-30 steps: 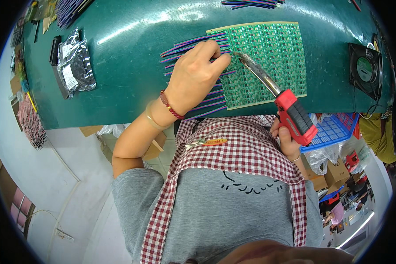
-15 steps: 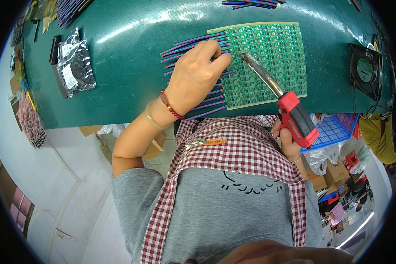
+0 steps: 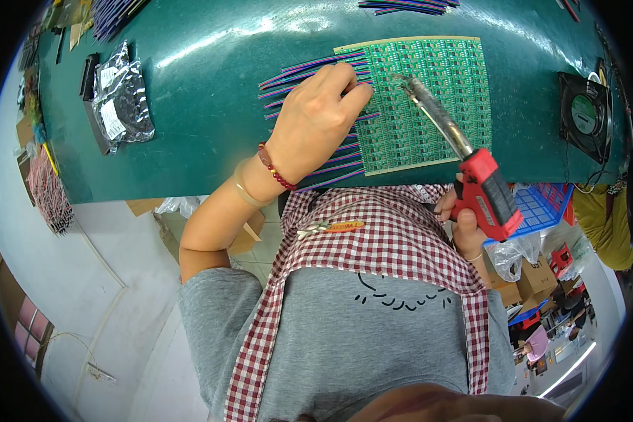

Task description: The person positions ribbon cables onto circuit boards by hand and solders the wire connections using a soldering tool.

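My left hand [image 3: 320, 112] is closed in a pinch on a multicoloured wire at the left edge of the green circuit board panel [image 3: 432, 119]; the fingertips hide the exact grip. Several more multicoloured wires [image 3: 339, 171] lie side by side under and around that hand, their right ends along the board's edge. In my right hand [image 3: 467, 231] is a red and black soldering gun [image 3: 487, 193], its fingers wrapped round the handle. The metal barrel slants up and left over the panel, its tip a little right of my left fingertips.
A silvery plastic bag [image 3: 123, 105] lies on the green table [image 3: 211, 126] at the left. At the right edge stands a black fan [image 3: 585, 116]. More wire bundles [image 3: 408, 5] lie along the far side. A blue basket [image 3: 541, 207] sits below the table's near edge.
The soldering gun has moved to the right, its tip drawing away from my left fingertips. My left hand keeps its pinch in almost the same place.
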